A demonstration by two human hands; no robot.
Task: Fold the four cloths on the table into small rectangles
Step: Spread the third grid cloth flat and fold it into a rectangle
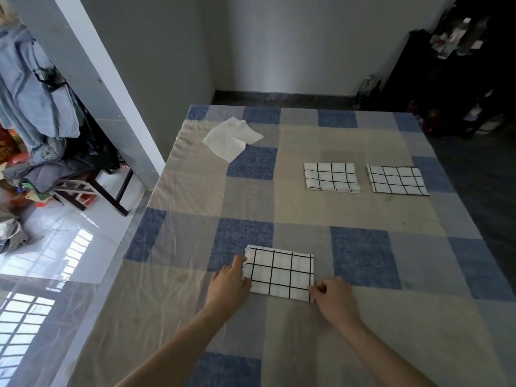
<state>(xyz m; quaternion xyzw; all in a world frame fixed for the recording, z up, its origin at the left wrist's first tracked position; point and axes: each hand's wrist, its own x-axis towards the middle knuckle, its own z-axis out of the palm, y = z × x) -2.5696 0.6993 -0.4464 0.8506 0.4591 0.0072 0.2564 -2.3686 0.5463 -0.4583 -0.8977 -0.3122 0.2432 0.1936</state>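
A white cloth with a black grid [280, 272] lies folded into a small rectangle near the front of the table. My left hand [229, 284] pinches its left edge. My right hand [335, 300] pinches its near right corner. Two more grid cloths lie folded side by side further back on the right, one [331, 177] to the left of the other [396, 180]. A plain white cloth [231, 139] lies loose and rumpled at the far left of the table.
The table [360, 255] wears a blue, grey and beige checked cover. Left of it are a white pillar [111, 79], hanging clothes [33, 99] and a cluttered low stand on a glossy floor. A dark shelf unit [458, 79] stands at the back right.
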